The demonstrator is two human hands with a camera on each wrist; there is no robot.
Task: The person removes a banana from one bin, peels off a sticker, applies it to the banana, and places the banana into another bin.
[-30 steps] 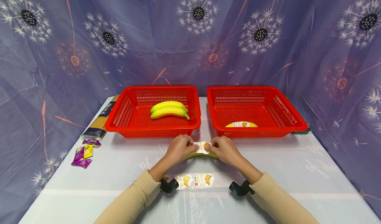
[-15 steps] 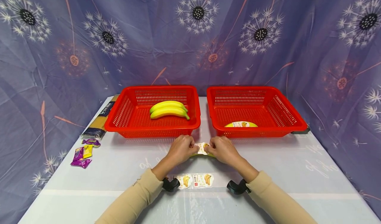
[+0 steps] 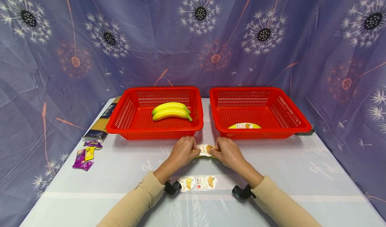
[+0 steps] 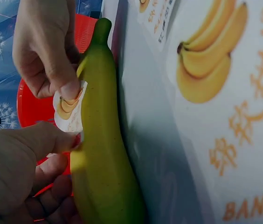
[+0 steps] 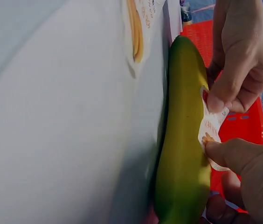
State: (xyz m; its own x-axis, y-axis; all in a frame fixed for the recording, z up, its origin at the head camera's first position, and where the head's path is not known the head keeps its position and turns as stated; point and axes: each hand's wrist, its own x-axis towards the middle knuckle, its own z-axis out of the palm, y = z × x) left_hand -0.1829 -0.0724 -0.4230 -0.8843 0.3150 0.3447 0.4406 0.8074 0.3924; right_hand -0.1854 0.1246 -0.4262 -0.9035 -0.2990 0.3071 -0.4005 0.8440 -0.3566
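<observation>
Left hand and right hand are pinching sticker onto banana on bench; uneven pressing risks creasing it.

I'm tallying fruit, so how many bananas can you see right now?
4: two in the left basket at and, one mostly hidden in the right basket at, one under both hands.

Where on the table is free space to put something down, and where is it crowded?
Free: the right side of the table, below the right basket; also between the candies and the left hand. Crowded: the centre, where both hands, banana and sticker sheet lie.
</observation>
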